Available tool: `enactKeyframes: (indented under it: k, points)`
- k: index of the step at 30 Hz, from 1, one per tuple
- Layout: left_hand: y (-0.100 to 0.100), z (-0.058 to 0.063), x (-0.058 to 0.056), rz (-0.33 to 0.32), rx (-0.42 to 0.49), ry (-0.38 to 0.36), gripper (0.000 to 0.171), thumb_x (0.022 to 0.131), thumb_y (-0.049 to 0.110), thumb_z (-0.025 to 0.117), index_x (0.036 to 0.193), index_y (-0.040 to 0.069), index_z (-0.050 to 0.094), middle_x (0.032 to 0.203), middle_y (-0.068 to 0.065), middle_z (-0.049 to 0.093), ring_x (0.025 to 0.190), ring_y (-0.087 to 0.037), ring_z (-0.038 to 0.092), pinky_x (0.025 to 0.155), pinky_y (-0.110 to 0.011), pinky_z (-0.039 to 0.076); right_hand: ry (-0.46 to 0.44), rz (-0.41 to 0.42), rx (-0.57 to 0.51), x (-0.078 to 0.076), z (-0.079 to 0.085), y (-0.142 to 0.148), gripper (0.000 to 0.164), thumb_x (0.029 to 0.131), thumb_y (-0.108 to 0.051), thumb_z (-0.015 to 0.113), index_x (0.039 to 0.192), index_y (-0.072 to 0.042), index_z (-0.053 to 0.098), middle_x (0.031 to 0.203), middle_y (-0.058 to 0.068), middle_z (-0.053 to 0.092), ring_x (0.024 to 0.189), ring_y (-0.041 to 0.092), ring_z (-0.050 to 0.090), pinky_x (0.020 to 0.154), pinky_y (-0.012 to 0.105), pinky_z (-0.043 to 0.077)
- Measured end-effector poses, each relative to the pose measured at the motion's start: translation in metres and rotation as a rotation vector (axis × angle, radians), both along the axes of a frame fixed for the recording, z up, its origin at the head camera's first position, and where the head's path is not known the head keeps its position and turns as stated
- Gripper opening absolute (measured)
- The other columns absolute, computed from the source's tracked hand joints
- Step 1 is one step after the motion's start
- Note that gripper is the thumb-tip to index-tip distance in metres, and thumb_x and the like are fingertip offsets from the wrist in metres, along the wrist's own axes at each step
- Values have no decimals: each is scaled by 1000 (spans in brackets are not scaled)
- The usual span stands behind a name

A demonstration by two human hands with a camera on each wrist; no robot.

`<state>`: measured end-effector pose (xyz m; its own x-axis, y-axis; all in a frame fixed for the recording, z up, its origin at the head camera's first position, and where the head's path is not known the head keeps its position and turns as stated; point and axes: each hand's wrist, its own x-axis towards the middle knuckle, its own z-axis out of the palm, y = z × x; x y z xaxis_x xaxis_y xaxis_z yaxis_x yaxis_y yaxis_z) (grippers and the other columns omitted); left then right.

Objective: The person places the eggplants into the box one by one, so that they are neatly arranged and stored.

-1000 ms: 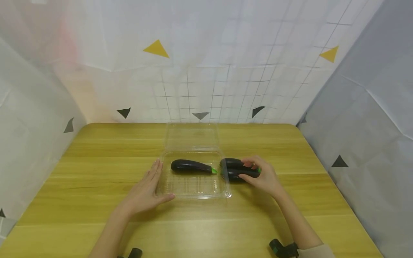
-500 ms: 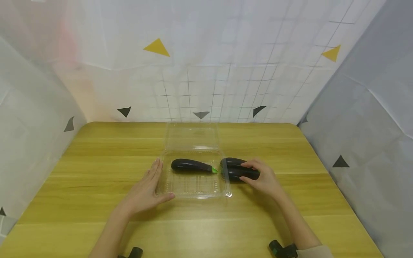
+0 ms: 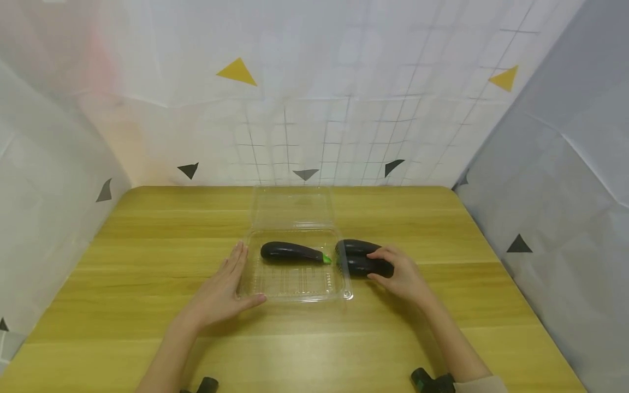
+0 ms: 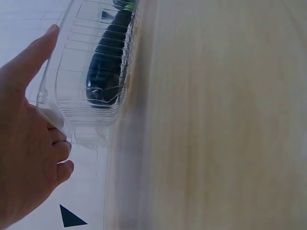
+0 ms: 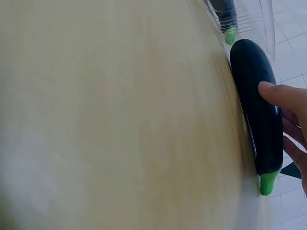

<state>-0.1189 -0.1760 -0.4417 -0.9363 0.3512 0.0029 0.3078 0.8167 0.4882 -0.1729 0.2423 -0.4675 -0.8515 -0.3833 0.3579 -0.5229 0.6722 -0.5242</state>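
Note:
A clear plastic clamshell box [image 3: 300,299] lies with its lid [image 3: 292,210] folded back. One dark eggplant [image 3: 290,251] with a green stem end rests inside it. My left hand [image 3: 218,292] touches the box's left side, fingers straight and thumb at the front corner. Beside the box's right wall, two more eggplants lie side by side, a far one [image 3: 355,246] and a near one [image 3: 361,266]. My right hand [image 3: 405,278] pinches the near one between thumb and fingers; in the right wrist view the thumb presses on that eggplant's side [image 5: 256,105]. The hand hides its stem end in the head view.
Everything stands on a wood-grain table [image 3: 304,349]. White sheeting [image 3: 314,131] with grid lines and triangle marks rises behind the table's back edge, and more sheeting [image 3: 555,218] runs along the right side.
My right hand's fingers have drawn nearer from the far eggplant's stem end to the near eggplant, closing on it with the thumb. The left hand and box have stayed put.

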Motion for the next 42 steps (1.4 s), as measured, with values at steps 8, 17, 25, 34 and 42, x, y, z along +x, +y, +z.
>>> enactKeyframes:
  k: [8,17,25,34,42]
  points:
    - [0,-1,1,4,7,-7,113,82,65,63,155,8,-2,161,-10,-8,143,-41,8,113,-55,19,0,6,49,2,-1,1,45,69,-7,87,109,-12,67,110,6,62,108,31,59,90,48,50]
    - [0,-1,-1,2,7,-3,113,82,64,64,155,8,-2,161,-11,-9,143,-43,9,112,-56,19,-15,-18,108,4,1,0,47,69,-7,87,111,-9,66,112,14,66,108,36,61,92,51,49]
    - [0,0,0,5,-2,-5,114,81,64,64,154,7,-3,161,-11,-9,143,-42,8,113,-55,19,-23,-16,143,10,5,1,45,69,-10,87,110,-9,66,111,9,67,107,32,62,91,48,50]
    - [0,1,1,6,3,-10,113,82,64,63,154,7,-2,161,-11,-9,143,-41,7,113,-55,18,-28,-20,157,19,16,4,46,69,-10,87,110,-9,67,110,9,67,105,32,62,90,48,51]
    - [0,0,0,-3,1,-7,113,82,64,63,154,6,-2,161,-12,-9,144,-40,7,113,-54,18,-25,-38,154,24,25,11,46,69,-9,86,110,-9,66,109,9,67,103,32,63,87,48,52]
